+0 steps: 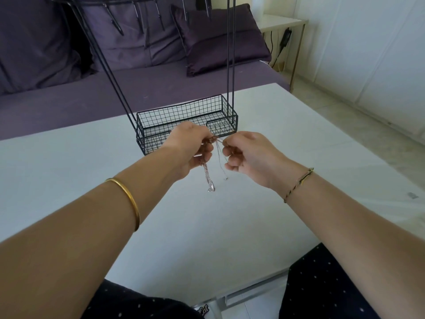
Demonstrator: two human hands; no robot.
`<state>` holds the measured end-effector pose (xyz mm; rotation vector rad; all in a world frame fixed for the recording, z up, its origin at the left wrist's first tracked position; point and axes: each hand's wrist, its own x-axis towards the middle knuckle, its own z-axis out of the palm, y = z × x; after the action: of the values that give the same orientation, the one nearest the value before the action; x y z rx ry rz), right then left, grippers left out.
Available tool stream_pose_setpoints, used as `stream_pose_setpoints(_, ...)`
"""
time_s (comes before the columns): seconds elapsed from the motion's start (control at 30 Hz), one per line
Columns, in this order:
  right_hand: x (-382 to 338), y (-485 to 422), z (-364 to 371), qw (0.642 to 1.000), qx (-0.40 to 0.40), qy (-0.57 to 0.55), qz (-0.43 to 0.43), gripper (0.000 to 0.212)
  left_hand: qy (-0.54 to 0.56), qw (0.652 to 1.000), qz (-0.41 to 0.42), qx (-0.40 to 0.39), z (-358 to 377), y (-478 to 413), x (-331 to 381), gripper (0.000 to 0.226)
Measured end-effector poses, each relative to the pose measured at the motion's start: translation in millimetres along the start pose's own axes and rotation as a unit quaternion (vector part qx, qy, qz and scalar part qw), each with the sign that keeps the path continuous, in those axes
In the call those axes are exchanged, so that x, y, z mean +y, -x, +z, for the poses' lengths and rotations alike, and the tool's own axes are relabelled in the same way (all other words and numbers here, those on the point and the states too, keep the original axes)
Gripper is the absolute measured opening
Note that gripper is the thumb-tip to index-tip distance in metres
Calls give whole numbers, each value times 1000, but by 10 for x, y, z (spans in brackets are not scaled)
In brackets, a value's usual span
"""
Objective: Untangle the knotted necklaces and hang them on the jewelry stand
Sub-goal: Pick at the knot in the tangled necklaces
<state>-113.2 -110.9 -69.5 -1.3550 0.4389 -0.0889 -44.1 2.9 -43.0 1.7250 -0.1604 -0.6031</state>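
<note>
Both hands raised over bench (276, 125), close together. Left hand (190, 150) clutches bunched necklaces (208, 171); right hand (247, 155) pinches strand near knot. Loose ends hang straight down. Jewelry stand (186, 120) just beyond hands, hooks overhead, none hung.

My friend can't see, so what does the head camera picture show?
A person's left grip and right grip pinch a tangled clump of thin necklaces above a white table, with chain ends dangling down. Just behind stands a black wire jewelry stand with a basket base, its visible hooks bare, and a purple sofa beyond.
</note>
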Motion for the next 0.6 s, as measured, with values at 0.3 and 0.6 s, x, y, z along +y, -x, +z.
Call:
stream_pose_setpoints(0.3,-19,25,-20,996,-13,88,-4,11,-71,997,26,-6,26,5,-36,13)
stream_pose_setpoints(0.6,0,-31,-42,998,51,20,10,12,-104,994,11,-13,35,19,-72,10)
